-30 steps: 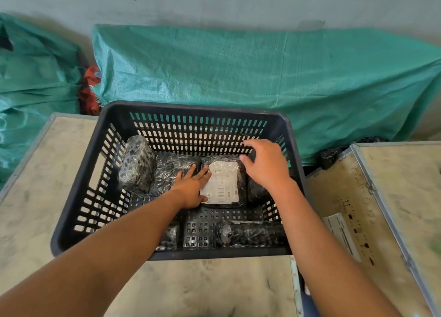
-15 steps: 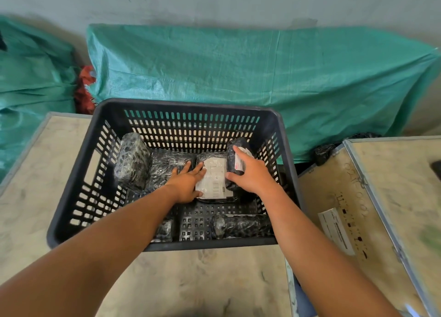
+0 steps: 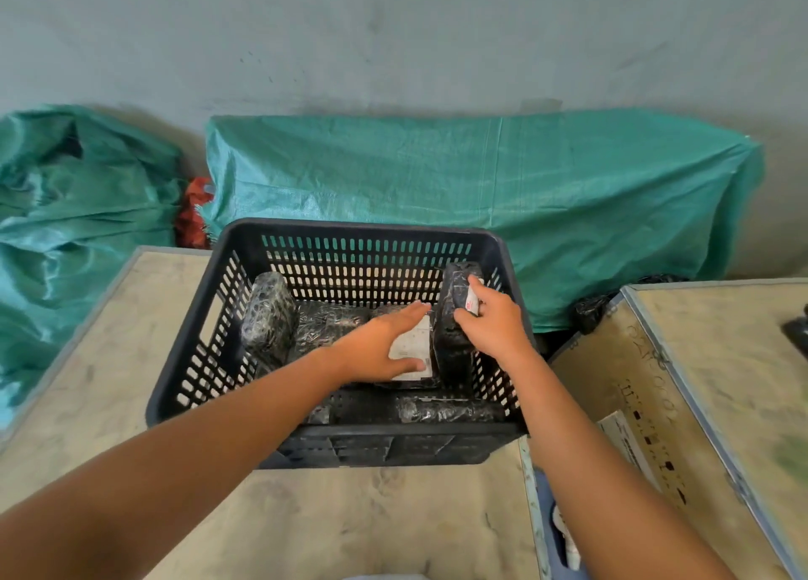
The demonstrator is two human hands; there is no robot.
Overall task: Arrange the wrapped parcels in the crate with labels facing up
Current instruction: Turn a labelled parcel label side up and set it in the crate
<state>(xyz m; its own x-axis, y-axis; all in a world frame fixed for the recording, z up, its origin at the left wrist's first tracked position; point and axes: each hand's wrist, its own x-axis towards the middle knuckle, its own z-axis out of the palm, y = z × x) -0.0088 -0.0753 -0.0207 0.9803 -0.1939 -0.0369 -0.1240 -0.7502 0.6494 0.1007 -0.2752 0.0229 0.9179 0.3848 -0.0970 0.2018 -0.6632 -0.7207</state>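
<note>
A black slotted crate [image 3: 245, 247] sits on a wooden box top and holds several black wrapped parcels. My right hand [image 3: 494, 326] grips one parcel [image 3: 452, 339] stood on its edge by the right wall, a white label under my fingers. My left hand [image 3: 376, 348] lies flat, fingers spread, on a flat parcel whose white label [image 3: 415, 352] faces up. Another parcel [image 3: 269, 317] stands on edge at the left. A flat parcel [image 3: 328, 324] lies between them, and a long one [image 3: 446, 411] lies at the crate's near side.
The crate rests on a pale wooden box top [image 3: 109, 361]. A second wooden box [image 3: 699, 383] with a paper label stands to the right. Green tarp-covered bundles [image 3: 481, 186] line the grey wall behind.
My right hand has taken the right-hand parcel and raised it onto its edge against the crate's right wall. My left hand stayed on the labelled parcel. The view has tilted up.
</note>
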